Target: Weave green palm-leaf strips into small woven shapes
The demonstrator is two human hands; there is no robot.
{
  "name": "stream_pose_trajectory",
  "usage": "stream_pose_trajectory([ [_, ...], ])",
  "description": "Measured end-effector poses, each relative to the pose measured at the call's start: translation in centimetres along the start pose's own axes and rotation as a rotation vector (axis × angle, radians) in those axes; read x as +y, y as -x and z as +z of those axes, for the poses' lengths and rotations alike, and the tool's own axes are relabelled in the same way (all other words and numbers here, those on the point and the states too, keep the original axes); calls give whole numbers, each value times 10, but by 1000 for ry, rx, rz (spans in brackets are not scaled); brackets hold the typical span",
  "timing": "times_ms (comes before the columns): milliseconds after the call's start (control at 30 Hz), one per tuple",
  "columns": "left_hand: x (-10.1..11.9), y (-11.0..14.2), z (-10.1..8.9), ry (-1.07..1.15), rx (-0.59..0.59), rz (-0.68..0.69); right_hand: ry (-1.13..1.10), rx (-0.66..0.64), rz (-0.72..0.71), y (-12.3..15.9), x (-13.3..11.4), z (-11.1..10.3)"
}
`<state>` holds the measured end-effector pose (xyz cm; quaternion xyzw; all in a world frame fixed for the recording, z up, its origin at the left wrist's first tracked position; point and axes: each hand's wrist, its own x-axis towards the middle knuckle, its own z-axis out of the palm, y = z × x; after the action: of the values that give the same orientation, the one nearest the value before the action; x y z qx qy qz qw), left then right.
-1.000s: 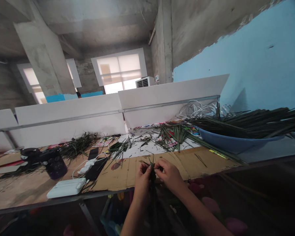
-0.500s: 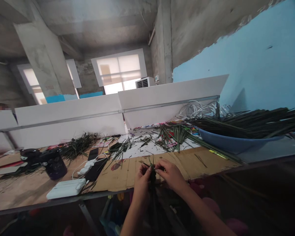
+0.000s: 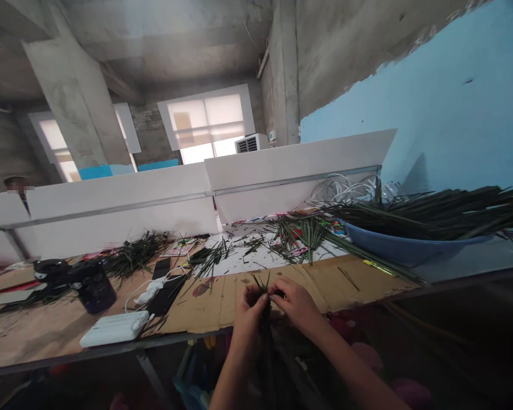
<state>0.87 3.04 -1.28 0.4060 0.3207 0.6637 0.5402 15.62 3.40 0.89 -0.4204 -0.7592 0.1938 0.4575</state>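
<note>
Between my two hands, at the front edge of the cardboard sheet (image 3: 222,304), is a small bunch of dark green leaf strips (image 3: 261,281) with thin tips fanning upward. My left hand (image 3: 250,307) is closed round it, thumb and fingers pinching from the left. On the right side, my right hand (image 3: 293,299) pinches the strips with thumb and forefinger, close to the left thumb. Below the fingers the bunch runs down into dark shadow, so its lower part is hard to make out.
A blue basin (image 3: 410,247) heaped with long green leaves (image 3: 444,213) stands at the right. Cut leaf strips (image 3: 310,236) lie beyond the cardboard. To the left are a white power bank (image 3: 115,329), a dark mug (image 3: 94,287) and a leaf pile (image 3: 139,253). White partitions (image 3: 119,213) stand behind.
Both hands stay nearly in place on the bunch, and its tips look slightly more spread. A person's head behind the left partition has shifted to the right.
</note>
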Motion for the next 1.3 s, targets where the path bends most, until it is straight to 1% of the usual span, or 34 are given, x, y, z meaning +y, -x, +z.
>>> stream_pose_trajectory([
  [133,5,2,2,1,-9,0,-9,7,5,1,-1,0],
  [333,7,6,3,16,21,-4,-85,39,27,1,0,1],
  [533,9,7,4,8,28,0,-291,68,124,-3,11,6],
  [667,9,7,6,-18,3,-2,-461,80,196,-8,17,12],
  [767,7,8,8,-31,-6,12,-524,98,231,-11,19,16],
  [900,6,7,9,-46,28,30,-511,139,250,-13,20,19],
  [1000,7,2,6,-67,105,25,-432,222,250,-9,19,17],
  [1100,10,-1,5,-83,166,7,-329,284,211,-1,12,15],
  [1200,14,2,7,-80,169,-34,-274,254,147,6,3,16],
  [1300,19,11,13,-68,125,-84,-261,224,129,8,-1,19],
])
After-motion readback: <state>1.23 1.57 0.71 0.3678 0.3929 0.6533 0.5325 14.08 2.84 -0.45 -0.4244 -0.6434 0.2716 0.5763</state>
